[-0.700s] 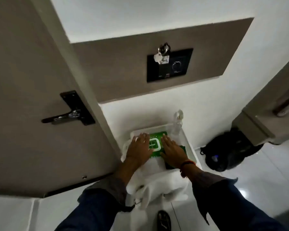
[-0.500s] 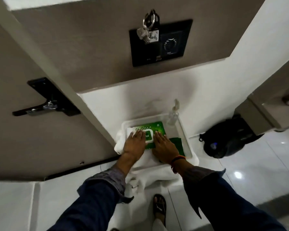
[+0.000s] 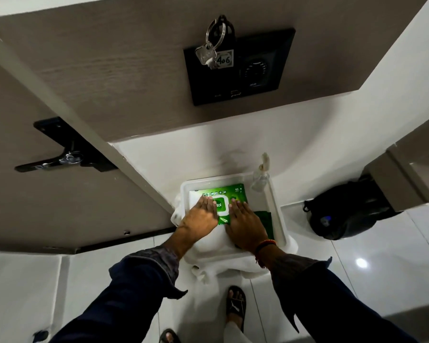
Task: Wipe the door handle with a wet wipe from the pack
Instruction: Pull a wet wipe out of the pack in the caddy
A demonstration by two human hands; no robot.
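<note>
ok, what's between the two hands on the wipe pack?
Head view: the pack's white flap lid shows in the gap between the left hand and right hand. Both lie flat on the green pack; lid shut.

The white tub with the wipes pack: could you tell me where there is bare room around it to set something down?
The tub is crowded: both hands, left and right, lie flat on the green wipes pack, with a spray bottle in its far corner. Bare tiled floor lies free between tub and black bag.
</note>
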